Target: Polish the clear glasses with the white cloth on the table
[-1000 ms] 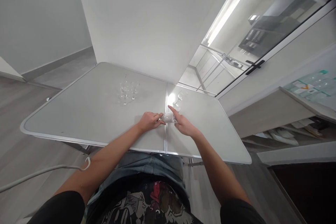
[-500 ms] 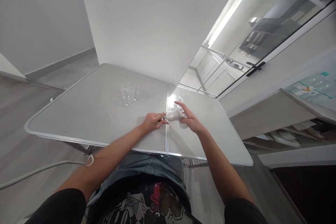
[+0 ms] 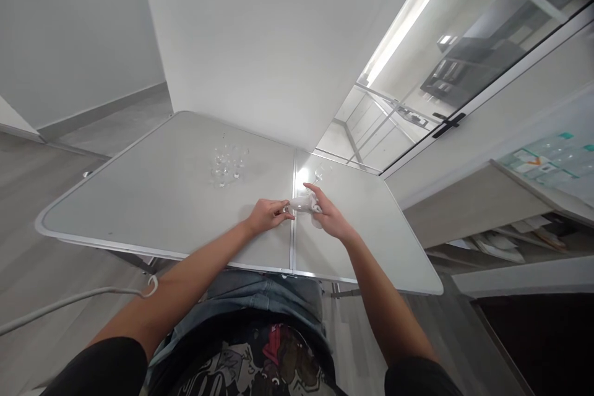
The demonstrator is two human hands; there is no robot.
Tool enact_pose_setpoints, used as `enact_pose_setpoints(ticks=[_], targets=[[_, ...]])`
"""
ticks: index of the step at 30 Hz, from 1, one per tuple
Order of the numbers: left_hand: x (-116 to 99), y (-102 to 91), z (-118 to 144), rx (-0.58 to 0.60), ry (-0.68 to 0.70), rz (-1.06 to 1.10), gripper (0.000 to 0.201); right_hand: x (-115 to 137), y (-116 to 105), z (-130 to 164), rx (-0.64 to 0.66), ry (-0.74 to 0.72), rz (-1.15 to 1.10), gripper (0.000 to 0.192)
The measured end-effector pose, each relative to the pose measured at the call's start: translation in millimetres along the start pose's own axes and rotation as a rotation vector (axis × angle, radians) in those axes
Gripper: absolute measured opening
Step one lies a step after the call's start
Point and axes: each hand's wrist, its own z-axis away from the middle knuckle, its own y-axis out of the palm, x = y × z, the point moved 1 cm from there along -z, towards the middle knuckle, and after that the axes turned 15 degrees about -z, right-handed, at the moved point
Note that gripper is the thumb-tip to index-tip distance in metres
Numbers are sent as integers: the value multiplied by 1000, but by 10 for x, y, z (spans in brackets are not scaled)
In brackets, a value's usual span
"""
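Observation:
Both my hands meet over the centre seam of a grey folding table [image 3: 153, 198]. My right hand [image 3: 327, 216] grips a small clear glass [image 3: 301, 202] wrapped partly in a white cloth. My left hand [image 3: 266, 215] pinches the glass's left end with its fingertips. Whether the glass has a stem is hard to tell through the glare. Just beyond my right hand, another clear glass [image 3: 319, 172] stands on the table.
A cluster of several small clear glasses [image 3: 227, 164] stands at the table's far left half. A white wall panel rises behind the table. Glass partitions and a shelf with papers [image 3: 505, 241] lie to the right. A white cable [image 3: 69, 306] hangs at the lower left.
My right hand has closed around the cloth-wrapped glass and turned it slightly, lifting it a little off the table. My left hand has stayed at the glass's end.

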Motion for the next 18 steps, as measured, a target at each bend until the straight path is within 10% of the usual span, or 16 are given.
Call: enact_pose_setpoints(ticks=[4,11,18], targets=[[-30,-14,-10,23,-16,71,44,-26,16,115,-10,10,-79,76],[-51,-65,-48,73,-68,240,34,-486,-116,279,-905,-116,-696,87],[-87,-100,-69,292,-9,238,33,-510,353,160,-368,99,-923,54]])
